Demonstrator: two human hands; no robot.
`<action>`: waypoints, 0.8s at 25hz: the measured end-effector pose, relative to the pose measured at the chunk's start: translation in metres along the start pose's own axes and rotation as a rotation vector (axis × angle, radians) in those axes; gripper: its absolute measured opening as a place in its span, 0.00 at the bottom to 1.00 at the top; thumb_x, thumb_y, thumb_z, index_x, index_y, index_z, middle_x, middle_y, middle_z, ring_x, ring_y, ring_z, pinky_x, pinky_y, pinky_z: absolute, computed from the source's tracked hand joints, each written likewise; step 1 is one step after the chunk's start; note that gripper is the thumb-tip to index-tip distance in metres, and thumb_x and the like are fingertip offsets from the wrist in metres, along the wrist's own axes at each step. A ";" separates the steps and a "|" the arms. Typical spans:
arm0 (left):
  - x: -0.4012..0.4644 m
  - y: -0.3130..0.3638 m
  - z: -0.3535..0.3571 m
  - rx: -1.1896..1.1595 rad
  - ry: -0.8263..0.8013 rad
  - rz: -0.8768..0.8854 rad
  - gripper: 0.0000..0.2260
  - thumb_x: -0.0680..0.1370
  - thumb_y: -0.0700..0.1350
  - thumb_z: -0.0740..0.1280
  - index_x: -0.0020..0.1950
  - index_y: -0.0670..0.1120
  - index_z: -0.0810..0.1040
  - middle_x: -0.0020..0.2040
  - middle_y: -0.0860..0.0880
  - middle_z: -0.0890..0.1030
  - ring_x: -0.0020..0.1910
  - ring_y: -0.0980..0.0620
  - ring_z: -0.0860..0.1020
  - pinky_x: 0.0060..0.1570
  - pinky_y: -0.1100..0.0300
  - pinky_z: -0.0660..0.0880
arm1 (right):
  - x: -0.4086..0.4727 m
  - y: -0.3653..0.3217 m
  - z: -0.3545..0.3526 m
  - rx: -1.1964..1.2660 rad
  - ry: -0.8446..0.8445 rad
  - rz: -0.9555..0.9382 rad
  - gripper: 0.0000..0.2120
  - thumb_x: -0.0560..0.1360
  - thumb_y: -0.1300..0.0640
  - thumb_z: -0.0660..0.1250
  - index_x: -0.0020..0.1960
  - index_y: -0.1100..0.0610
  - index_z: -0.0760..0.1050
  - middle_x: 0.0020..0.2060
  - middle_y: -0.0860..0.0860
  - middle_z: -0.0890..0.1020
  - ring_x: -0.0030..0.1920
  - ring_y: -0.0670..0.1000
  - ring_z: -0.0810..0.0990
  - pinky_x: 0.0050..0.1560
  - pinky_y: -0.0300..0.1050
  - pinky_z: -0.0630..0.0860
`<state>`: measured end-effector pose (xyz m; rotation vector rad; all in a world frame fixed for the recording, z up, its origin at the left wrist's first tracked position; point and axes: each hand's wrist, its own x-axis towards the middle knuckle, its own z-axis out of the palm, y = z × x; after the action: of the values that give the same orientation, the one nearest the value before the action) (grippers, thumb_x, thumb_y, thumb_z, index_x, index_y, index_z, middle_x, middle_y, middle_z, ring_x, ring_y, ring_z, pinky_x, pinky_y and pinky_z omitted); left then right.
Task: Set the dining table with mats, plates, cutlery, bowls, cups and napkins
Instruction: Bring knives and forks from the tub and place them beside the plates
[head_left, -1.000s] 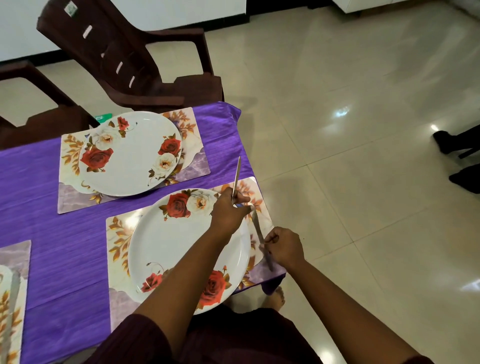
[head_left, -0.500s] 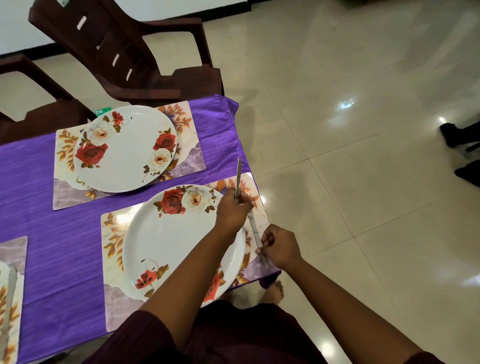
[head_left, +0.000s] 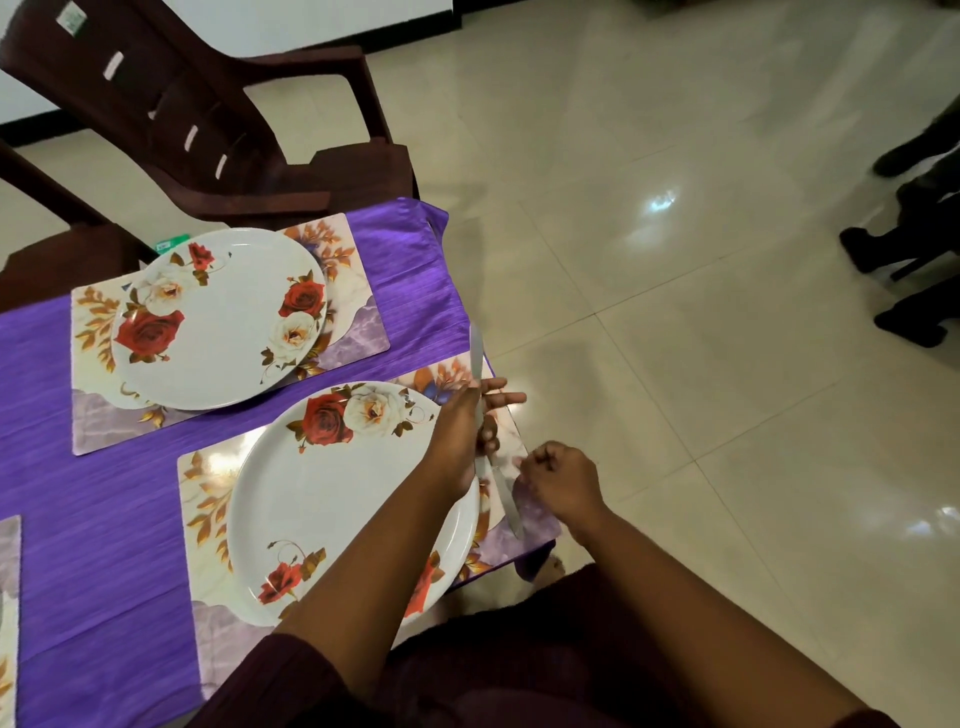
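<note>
You've got glossy cream floor tiles catching ceiling light glare, a dark brown plastic chair at the far left, and a white wall behind it

You're looking at a moderately lit indoor scene under overhead lamps, which leave bright glare spots on the glossy floor. A soft shadow of the table falls across the tiles beside its edge. The near plate carries a pale sheen, and the mat beside it glints. Wide-angle bending warps the chair at the top left. The dark shapes at the right edge are blurred.
</note>
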<state>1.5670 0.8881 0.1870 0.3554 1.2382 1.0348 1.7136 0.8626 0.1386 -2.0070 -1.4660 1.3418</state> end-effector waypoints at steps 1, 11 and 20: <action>0.001 -0.001 0.006 -0.071 -0.032 0.023 0.14 0.85 0.46 0.51 0.60 0.41 0.73 0.54 0.42 0.83 0.27 0.55 0.70 0.29 0.64 0.71 | 0.003 -0.002 -0.007 0.121 -0.003 0.024 0.11 0.73 0.53 0.73 0.38 0.59 0.79 0.34 0.53 0.84 0.36 0.53 0.82 0.42 0.47 0.78; 0.065 -0.010 0.149 -0.159 -0.101 0.232 0.12 0.82 0.33 0.58 0.62 0.45 0.72 0.60 0.42 0.81 0.60 0.46 0.80 0.60 0.56 0.76 | 0.072 -0.023 -0.158 0.380 -0.304 -0.060 0.08 0.77 0.56 0.70 0.47 0.62 0.78 0.32 0.53 0.80 0.33 0.50 0.76 0.37 0.41 0.75; 0.121 -0.006 0.256 -0.160 0.116 0.282 0.09 0.81 0.34 0.62 0.60 0.38 0.73 0.53 0.39 0.83 0.52 0.45 0.83 0.48 0.56 0.80 | 0.161 0.002 -0.281 0.315 -0.371 -0.074 0.10 0.81 0.58 0.63 0.48 0.61 0.81 0.29 0.51 0.77 0.32 0.50 0.73 0.38 0.44 0.72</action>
<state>1.7941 1.0566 0.1972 0.3556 1.2206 1.4043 1.9506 1.0746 0.2003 -1.5521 -1.3484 1.8534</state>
